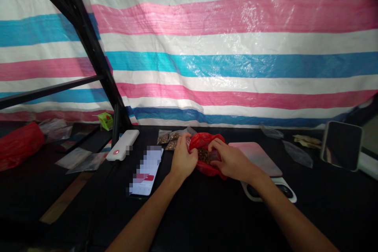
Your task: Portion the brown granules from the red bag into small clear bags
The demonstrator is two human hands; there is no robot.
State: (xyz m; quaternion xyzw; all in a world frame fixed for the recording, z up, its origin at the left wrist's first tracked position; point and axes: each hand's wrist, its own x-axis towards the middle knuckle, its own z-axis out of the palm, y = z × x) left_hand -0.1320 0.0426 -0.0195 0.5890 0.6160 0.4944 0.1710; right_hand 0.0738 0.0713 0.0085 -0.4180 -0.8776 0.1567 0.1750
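A red plastic bag (208, 138) stands open between my hands, with small brown bits (203, 155) inside it. My left hand (183, 158) is closed at the bag's left rim. A sliver of something clear and shiny shows by its fingertips; its kind is hidden. Over the right side of the bag, my right hand (230, 159) has its fingers curled around a small clear plastic cup (213, 156) inside the mouth. Several small clear bags of brown bits (163, 138) lie just behind my left hand.
A scale with a pinkish plate (258, 158) lies right of the bag. To the left are a lit phone (147, 171), a white power bank (124, 145) and a black frame post (97, 61). Clear bags (297, 153) and a propped dark-screened device (341, 145) sit at right.
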